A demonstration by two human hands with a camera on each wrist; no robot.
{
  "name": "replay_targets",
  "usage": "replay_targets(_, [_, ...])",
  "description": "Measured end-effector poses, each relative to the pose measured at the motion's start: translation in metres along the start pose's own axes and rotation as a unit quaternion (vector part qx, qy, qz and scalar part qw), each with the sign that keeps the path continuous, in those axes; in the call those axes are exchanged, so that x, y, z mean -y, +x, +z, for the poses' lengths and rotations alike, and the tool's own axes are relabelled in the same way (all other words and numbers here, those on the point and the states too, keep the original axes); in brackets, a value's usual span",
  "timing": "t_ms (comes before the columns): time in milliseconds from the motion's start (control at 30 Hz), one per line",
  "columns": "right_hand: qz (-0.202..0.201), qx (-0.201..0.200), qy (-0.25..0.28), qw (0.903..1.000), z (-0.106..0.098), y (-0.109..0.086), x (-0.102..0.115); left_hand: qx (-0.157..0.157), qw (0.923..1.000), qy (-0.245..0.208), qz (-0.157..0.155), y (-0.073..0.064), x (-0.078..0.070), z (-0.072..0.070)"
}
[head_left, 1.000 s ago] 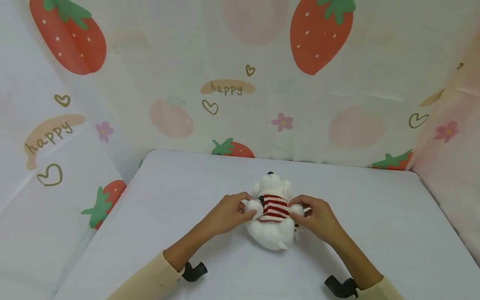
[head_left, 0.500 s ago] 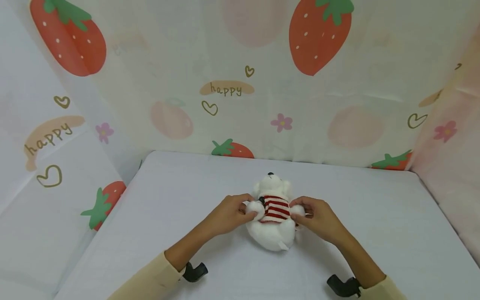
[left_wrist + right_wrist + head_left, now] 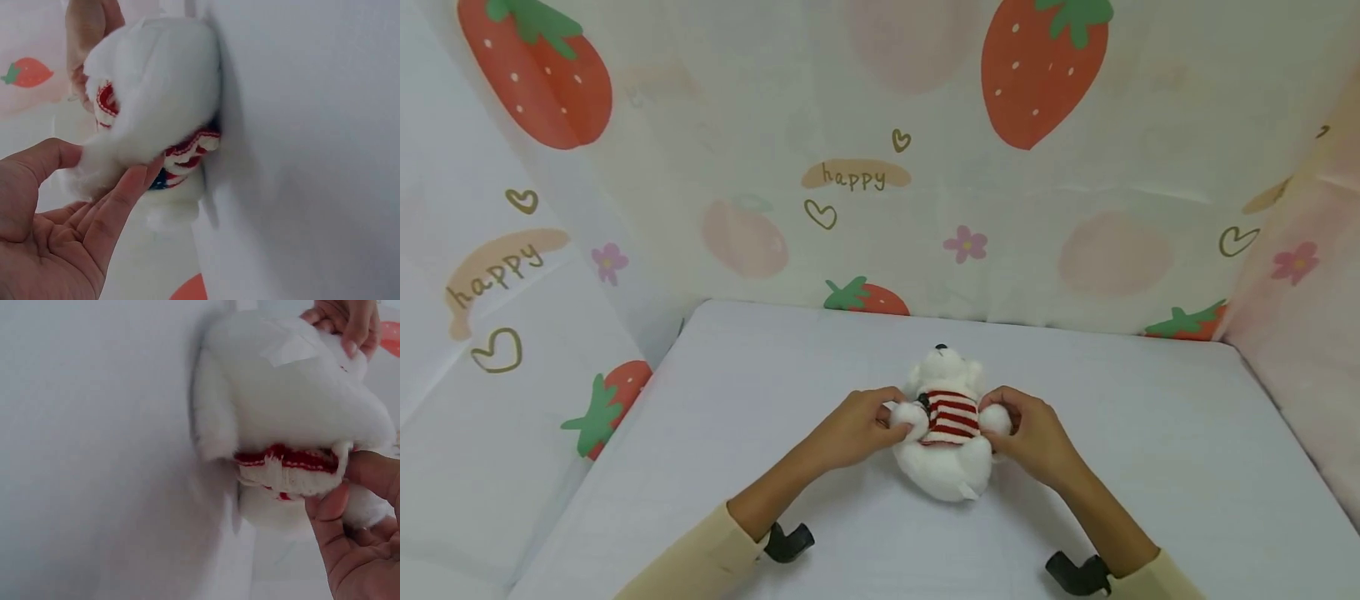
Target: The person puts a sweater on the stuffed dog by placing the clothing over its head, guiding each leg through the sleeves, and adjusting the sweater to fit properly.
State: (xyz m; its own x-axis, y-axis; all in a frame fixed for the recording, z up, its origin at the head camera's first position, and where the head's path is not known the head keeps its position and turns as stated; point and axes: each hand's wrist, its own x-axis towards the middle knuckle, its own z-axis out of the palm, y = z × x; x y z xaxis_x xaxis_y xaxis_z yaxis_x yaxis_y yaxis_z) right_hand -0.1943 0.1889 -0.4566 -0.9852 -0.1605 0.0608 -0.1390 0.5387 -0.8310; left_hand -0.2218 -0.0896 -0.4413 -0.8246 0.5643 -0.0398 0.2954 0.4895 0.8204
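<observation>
A white plush toy (image 3: 953, 475) lies on the white table, its black nose at the far end and a short tail toward me. It wears a red-and-white striped knitted sweater (image 3: 953, 417). My left hand (image 3: 853, 427) pinches the toy's left-side limb between thumb and fingers. On the other side, my right hand (image 3: 1033, 435) holds the right-side limb, fingers curled over it at the sweater's edge. The left wrist view shows the fluffy limb (image 3: 94, 165) between the fingers of my left hand (image 3: 69, 231). In the right wrist view, my right hand (image 3: 359, 544) grips by the sweater hem (image 3: 290, 472).
The white table (image 3: 737, 358) surrounds the toy. A printed cloth with strawberries, hearts and "happy" lettering forms the back wall (image 3: 1030, 192) and both sides. Black wrist-worn pieces (image 3: 790, 543) hang below the beige sleeves (image 3: 700, 554).
My right hand has shifted its fingers slightly over the right-side limb, and its wrist has moved a little left. My left hand and the toy stay nearly still.
</observation>
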Motion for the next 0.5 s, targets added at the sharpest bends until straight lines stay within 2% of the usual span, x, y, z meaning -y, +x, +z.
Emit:
replay_targets(167, [0.017, 0.014, 0.002, 0.9997, 0.001, 0.000, -0.003, -0.005, 1.0000, -0.001, -0.005, 0.000, 0.004, -0.003])
replay_targets(267, [0.028, 0.055, 0.013, 0.9980, -0.005, 0.000, -0.008, -0.001, 0.9997, -0.023, -0.007, 0.001, 0.007, -0.005])
replay_targets(367, [0.024, 0.097, 0.029, 0.9946, -0.017, 0.002, -0.012, 0.006, 0.9965, -0.083, -0.009, 0.005, 0.013, -0.006])
replay_targets(500, [0.020, 0.079, 0.050, 0.9954, -0.030, 0.008, -0.017, 0.007, 0.9850, -0.172, -0.008, 0.017, 0.023, -0.009])
